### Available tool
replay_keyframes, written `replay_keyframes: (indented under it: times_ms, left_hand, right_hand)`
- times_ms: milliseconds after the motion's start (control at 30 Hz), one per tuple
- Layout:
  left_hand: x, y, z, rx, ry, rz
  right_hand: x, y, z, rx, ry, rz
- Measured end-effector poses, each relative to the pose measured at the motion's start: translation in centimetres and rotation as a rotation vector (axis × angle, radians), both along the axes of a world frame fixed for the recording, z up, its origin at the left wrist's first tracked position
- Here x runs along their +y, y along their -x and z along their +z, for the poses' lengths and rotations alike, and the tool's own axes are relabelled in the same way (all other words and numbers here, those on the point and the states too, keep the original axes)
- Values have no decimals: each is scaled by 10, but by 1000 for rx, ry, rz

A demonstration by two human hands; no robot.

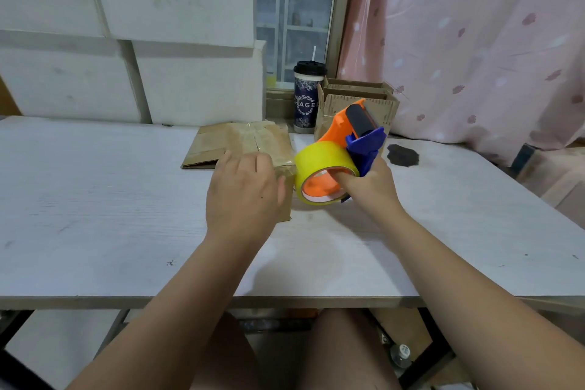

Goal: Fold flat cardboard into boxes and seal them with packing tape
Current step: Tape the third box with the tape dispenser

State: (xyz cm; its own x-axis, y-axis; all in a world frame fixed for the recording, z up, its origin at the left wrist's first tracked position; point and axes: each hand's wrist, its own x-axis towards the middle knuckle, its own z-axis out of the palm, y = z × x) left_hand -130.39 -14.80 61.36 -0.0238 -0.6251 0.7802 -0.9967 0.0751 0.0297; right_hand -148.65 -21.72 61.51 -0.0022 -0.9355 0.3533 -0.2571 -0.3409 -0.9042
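The right grip (368, 188) is holding the tape dispenser (354, 133), fingers curled round its handle, just beside the small box (285, 196). The left grip (243, 193) is clasping that box on the worktop (95, 199).

A yellow tape roll (319, 155) on an orange tape dispenser (340, 123) with blue guard and black roller, a brown cardboard box (285, 196), a white faintly grained table (95, 199), a navy cup (306, 98) with pale ornament, and a pink curtain (474, 25) scattered with darker flowers.
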Motion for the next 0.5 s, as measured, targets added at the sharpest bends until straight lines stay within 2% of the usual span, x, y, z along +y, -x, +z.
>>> replay_keyframes:
  times_ms: [233, 500]
  left_hand:
    - [0, 3, -7, -83, -96, 59]
    - [-9, 5, -1, -65, -38, -51]
  right_hand:
    - [5, 4, 16, 141, 66, 69]
    - [12, 10, 43, 379, 134, 111]
